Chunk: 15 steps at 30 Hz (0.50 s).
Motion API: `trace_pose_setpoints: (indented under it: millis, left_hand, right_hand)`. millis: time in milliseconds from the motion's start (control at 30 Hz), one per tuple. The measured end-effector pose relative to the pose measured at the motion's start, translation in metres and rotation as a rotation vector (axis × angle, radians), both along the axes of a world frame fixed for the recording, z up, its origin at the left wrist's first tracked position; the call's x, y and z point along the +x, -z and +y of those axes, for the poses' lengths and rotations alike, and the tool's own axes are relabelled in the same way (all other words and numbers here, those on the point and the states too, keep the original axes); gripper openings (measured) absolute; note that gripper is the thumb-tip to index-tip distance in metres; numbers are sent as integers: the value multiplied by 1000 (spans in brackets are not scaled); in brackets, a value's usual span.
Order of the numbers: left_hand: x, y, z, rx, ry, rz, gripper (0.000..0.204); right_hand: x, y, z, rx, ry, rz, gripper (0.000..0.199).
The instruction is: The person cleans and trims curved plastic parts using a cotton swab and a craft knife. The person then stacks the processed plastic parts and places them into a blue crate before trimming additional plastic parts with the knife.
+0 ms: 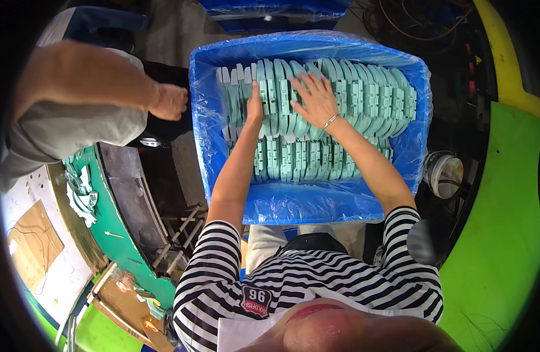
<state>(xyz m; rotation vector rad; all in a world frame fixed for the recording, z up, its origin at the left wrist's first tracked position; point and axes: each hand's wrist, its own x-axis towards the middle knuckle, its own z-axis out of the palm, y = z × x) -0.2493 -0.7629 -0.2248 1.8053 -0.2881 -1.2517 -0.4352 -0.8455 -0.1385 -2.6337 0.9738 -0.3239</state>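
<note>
A blue crate (202, 117) lined with clear plastic film stands in front of me. It is packed with rows of flat mint-green plastic parts (364, 94) standing on edge. My left hand (254, 108) is turned edge-on and pushed down between the parts in the left of the back row; its fingers are hidden among them. My right hand (315, 100), a thin bracelet on the wrist, lies flat with fingers spread on top of the middle of that row. A second row of parts (305, 161) fills the near side.
Another person's bare arm and hand (169, 101) reach in from the left, beside the crate. A green-edged machine bench (114, 229) with scraps lies lower left. A white bucket (445, 173) sits right of the crate, by a green panel (499, 234). Another blue crate (276, 9) stands behind.
</note>
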Motion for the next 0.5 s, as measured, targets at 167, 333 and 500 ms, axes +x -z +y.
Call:
trace_pose_setpoints:
  millis: [167,333,500]
  left_hand:
    - [-12,-18,2,-47,0,257,79]
    - [-6,2,-2,-97,21,289,81]
    - [7,19,1,-218,64,375,79]
  right_hand:
    - [1,3,6,-23,-54,122,62]
    - [3,4,3,-13,-53,163,61]
    - [4,-24,7,39,-64,151,67]
